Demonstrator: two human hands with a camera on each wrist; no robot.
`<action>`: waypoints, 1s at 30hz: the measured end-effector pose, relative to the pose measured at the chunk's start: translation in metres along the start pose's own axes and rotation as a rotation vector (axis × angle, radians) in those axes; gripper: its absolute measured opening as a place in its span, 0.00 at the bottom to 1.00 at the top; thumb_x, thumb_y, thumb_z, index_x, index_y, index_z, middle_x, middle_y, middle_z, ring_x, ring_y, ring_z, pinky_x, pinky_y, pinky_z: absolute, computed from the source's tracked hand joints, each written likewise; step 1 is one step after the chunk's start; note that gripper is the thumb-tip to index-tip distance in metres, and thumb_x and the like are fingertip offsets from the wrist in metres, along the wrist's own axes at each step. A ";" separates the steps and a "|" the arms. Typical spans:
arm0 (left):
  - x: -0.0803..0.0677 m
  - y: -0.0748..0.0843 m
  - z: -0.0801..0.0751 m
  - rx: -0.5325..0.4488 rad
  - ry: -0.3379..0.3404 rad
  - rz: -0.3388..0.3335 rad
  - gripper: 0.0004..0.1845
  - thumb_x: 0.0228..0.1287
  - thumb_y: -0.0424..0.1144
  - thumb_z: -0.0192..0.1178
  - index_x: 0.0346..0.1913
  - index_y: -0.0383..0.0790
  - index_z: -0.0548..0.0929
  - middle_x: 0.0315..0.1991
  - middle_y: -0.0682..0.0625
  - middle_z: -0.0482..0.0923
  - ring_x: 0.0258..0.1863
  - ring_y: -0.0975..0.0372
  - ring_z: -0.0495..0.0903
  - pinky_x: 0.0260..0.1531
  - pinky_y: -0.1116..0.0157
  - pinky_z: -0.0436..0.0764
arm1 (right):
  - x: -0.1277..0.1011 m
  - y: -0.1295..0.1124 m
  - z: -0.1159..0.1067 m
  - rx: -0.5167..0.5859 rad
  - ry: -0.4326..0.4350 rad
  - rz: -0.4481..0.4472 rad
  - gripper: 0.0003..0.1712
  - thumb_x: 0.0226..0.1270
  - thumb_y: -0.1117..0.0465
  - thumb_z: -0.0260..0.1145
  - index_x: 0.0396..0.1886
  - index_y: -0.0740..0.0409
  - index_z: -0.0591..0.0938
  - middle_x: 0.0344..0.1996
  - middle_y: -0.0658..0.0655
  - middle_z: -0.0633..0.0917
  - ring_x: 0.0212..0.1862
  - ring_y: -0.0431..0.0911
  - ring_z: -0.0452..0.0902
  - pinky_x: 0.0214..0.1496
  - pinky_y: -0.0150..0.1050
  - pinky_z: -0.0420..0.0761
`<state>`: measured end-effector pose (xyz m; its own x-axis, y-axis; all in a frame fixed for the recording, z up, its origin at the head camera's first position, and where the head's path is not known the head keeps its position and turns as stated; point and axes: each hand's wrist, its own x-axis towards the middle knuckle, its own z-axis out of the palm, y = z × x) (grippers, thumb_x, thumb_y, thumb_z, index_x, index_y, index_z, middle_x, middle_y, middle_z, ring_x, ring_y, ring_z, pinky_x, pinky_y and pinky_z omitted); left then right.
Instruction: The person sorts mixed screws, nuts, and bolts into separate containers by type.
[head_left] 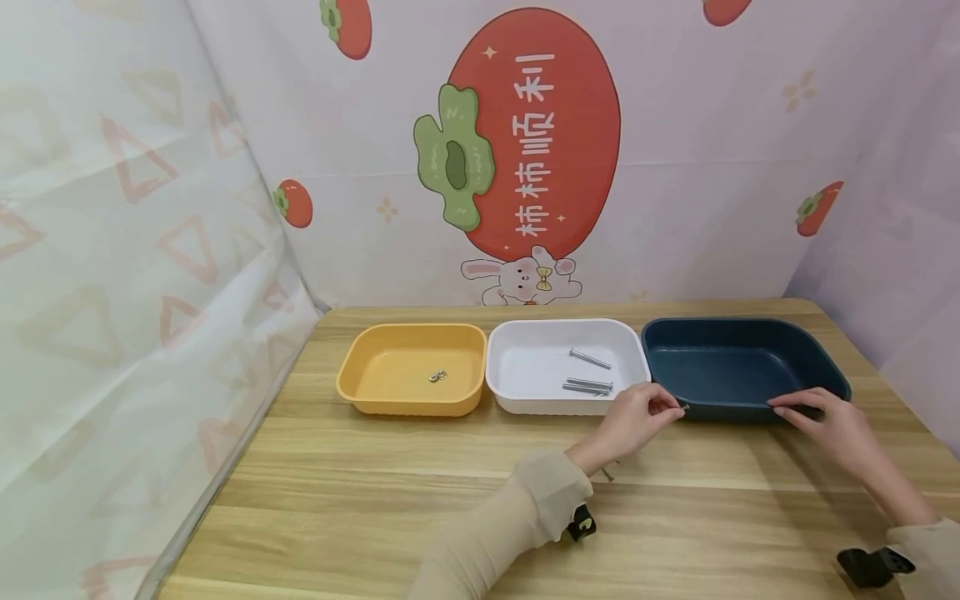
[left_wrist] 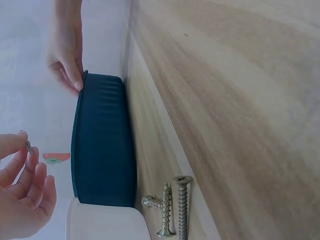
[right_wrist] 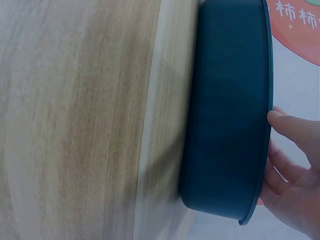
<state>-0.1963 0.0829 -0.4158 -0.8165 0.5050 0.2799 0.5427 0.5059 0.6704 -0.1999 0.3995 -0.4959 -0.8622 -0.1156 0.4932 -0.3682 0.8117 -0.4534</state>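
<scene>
Two hands at work, wooden table (head_left: 450, 517) beneath. Left hand (head_left: 637, 417) pinching a small screw (head_left: 682, 407) at its fingertips, just beside the near left corner of the dark blue tray (head_left: 738, 367). Right hand (head_left: 821, 417) with fingers curled over that tray's near rim. Under the left wrist, loose screws (left_wrist: 175, 207) lying on the table. Beyond the left hand, white tray (head_left: 525, 392) holding three bolts (head_left: 588, 375); farther left, yellow tray (head_left: 375, 392) with two small nuts (head_left: 438, 376).
</scene>
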 end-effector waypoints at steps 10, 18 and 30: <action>0.013 0.000 0.011 0.018 0.103 0.016 0.05 0.58 0.40 0.58 0.32 0.43 0.80 0.27 0.58 0.73 0.24 0.76 0.65 0.24 0.86 0.63 | 0.007 -0.070 -0.027 0.051 -0.001 -0.011 0.06 0.50 0.69 0.66 0.30 0.56 0.82 0.32 0.27 0.70 0.38 0.14 0.57 0.33 0.18 0.61; 0.025 0.001 0.021 0.050 0.140 0.013 0.05 0.58 0.41 0.58 0.32 0.44 0.80 0.26 0.59 0.72 0.24 0.76 0.64 0.24 0.86 0.61 | 0.007 -0.081 -0.031 0.079 -0.008 -0.008 0.05 0.51 0.69 0.65 0.30 0.60 0.82 0.32 0.26 0.69 0.38 0.14 0.58 0.33 0.17 0.60; 0.036 0.002 0.028 0.063 0.127 -0.020 0.05 0.58 0.43 0.58 0.32 0.46 0.80 0.27 0.60 0.73 0.26 0.76 0.66 0.26 0.86 0.61 | 0.006 -0.076 -0.029 0.073 0.003 -0.002 0.06 0.51 0.69 0.66 0.30 0.56 0.82 0.33 0.27 0.69 0.38 0.15 0.58 0.33 0.16 0.60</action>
<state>-0.2192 0.1218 -0.4238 -0.8437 0.4036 0.3541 0.5338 0.5603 0.6333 -0.1666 0.3538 -0.4371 -0.8606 -0.1151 0.4962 -0.3943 0.7673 -0.5057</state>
